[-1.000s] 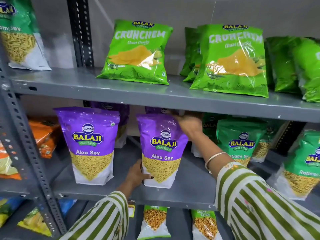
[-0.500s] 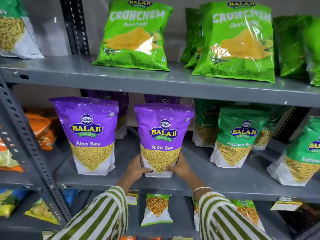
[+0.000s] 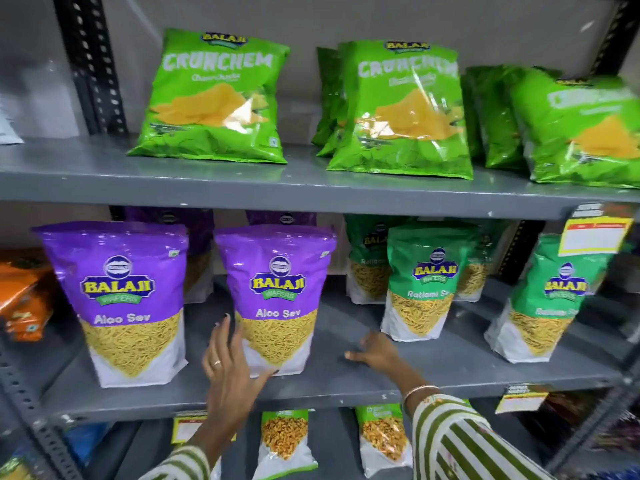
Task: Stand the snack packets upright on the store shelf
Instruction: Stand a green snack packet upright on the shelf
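Two purple Aloo Sev packets stand upright on the middle grey shelf (image 3: 346,393): one on the left (image 3: 117,299) and one in the middle (image 3: 277,296). My left hand (image 3: 228,368) is open, fingers spread, its fingertips against the lower left side of the middle packet. My right hand (image 3: 375,351) rests open on the bare shelf to that packet's right, apart from it. Green Ratlami Sev packets (image 3: 426,282) stand upright further right, another (image 3: 543,306) leans a little.
Green Crunchem bags (image 3: 211,98) lean on the wall on the upper shelf (image 3: 242,188). More purple packets stand behind the front row. Orange packets (image 3: 24,296) lie at far left. Small packets (image 3: 284,441) sit on the lower shelf. Yellow price tags (image 3: 592,233) hang at right.
Both hands have let go of the middle Aloo Sev packet's base; my right hand moved right onto the bare shelf, my left hand opened beside the packet. The view shifted right.
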Available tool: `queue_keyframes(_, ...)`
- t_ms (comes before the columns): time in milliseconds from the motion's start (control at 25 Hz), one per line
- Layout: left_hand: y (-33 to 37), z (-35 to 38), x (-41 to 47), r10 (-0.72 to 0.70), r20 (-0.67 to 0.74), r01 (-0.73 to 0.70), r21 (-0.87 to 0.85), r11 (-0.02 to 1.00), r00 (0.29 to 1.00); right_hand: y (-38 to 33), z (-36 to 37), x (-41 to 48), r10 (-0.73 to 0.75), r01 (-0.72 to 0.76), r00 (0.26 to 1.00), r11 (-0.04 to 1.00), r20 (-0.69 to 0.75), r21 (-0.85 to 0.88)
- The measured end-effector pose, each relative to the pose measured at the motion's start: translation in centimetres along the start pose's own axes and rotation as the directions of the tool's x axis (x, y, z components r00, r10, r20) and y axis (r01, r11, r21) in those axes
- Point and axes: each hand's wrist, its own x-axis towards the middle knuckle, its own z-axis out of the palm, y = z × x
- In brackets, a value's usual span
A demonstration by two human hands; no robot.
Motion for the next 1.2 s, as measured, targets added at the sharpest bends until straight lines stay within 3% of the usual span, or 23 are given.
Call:
queue_keyframes(80, 3.1, 1.6, -1.4, 0.225, 0.026, -0.225, 0.012, 0.974, 0.974, 4.2, -3.9, 0.6, 0.138, -0.136, 0.990, 0.982, 0.005, -0.131)
queue_keyframes(200, 10.5, 6.1, -1.6, 0.373, 0.146, -0.358, -0.118, 0.926, 0.916, 10.3, -9.6, 2.1, 0.210, -0.211, 0.975, 0.977, -0.075, -0.012)
queue_keyframes(240, 13.4, 8.0, -1.1, 0.334, 0.193, -0.296, -0.202, 0.934, 0.923, 12.0, -11.0, 3.0, 0.209, -0.205, 0.972, 0.977, -0.109, 0.052)
queue_keyframes(320, 19.2, 10.9, 0.6, 0.107, 0.319, 0.037, -0.413, 0.910, 0.942, 14.1, -13.1, 5.0, 0.132, -0.097, 0.980, 0.970, -0.148, 0.222)
queue_keyframes(360, 21.5, 12.1, 1.8, 0.013, 0.407, 0.211, -0.500, 0.840, 0.913, 14.5, -13.8, 6.0, 0.086, -0.038, 0.986, 0.953, -0.145, 0.301)
queue_keyframes(440, 23.7, 14.8, 4.0, -0.084, 0.523, 0.406, -0.540, 0.738, 0.848, 15.3, -14.1, 7.7, 0.002, 0.029, 0.996, 0.929, -0.085, 0.369)
queue_keyframes(520, 24.8, 15.9, 4.4, -0.127, 0.580, 0.477, -0.503, 0.721, 0.804, 15.9, -12.9, 9.4, -0.071, 0.086, 0.996, 0.908, -0.051, 0.411)
queue_keyframes(720, 22.8, 14.9, 2.7, -0.353, 0.551, 0.601, -0.372, 0.707, 0.757, 15.1, -9.7, 7.7, -0.127, 0.115, 0.992, 0.848, -0.012, 0.518)
queue_keyframes(840, 20.1, 14.1, 1.8, -0.389, 0.570, 0.616, -0.279, 0.737, 0.724, 14.9, -7.7, 6.1, -0.139, 0.087, 0.987, 0.876, 0.075, 0.475)
queue_keyframes(960, 19.5, 12.3, 1.0, -0.391, 0.546, 0.597, -0.269, 0.756, 0.741, 13.4, -8.6, 3.9, -0.189, 0.122, 0.976, 0.890, 0.112, 0.440)
queue_keyframes(1000, 20.1, 11.4, 0.8, -0.370, 0.546, 0.578, -0.277, 0.768, 0.752, 11.1, -10.4, 1.9, -0.175, 0.137, 0.984, 0.887, 0.047, 0.442)
queue_keyframes(1080, 21.3, 9.9, 0.9, -0.359, 0.546, 0.556, -0.250, 0.793, 0.757, 5.5, -14.8, -1.9, -0.155, 0.277, 0.943, 0.855, -0.294, 0.438)
queue_keyframes(1160, 21.4, 9.7, 1.1, -0.354, 0.569, 0.565, -0.249, 0.786, 0.742, 0.4, -18.6, -3.3, -0.227, 0.399, 0.806, 0.891, -0.547, 0.217)
queue_keyframes(1200, 21.4, 9.6, 1.1, -0.322, 0.588, 0.561, -0.280, 0.779, 0.742, -2.0, -19.8, -3.7, -0.323, 0.381, 0.789, 0.925, -0.523, 0.004)
